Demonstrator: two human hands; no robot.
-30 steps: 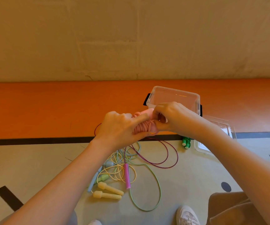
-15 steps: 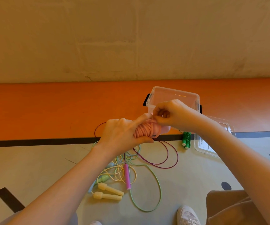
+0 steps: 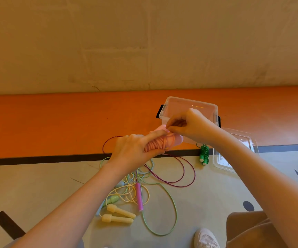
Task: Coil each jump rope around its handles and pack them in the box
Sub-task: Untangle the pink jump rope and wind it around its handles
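From the head view, the left hand (image 3: pixel 134 149) clamps the pink rope bundle (image 3: pixel 160 144) so its coils cannot spring loose, while the right hand (image 3: pixel 189 126) pinches what seems the rope's tail, probably to tuck it. The open box (image 3: pixel 164 111) waits just beyond; uncoiled ropes (image 3: pixel 144 185) lie nearer, on the floor.

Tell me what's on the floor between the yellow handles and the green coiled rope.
Head view: the pink handle and loops of purple rope lie between the yellow handles and green coiled rope.
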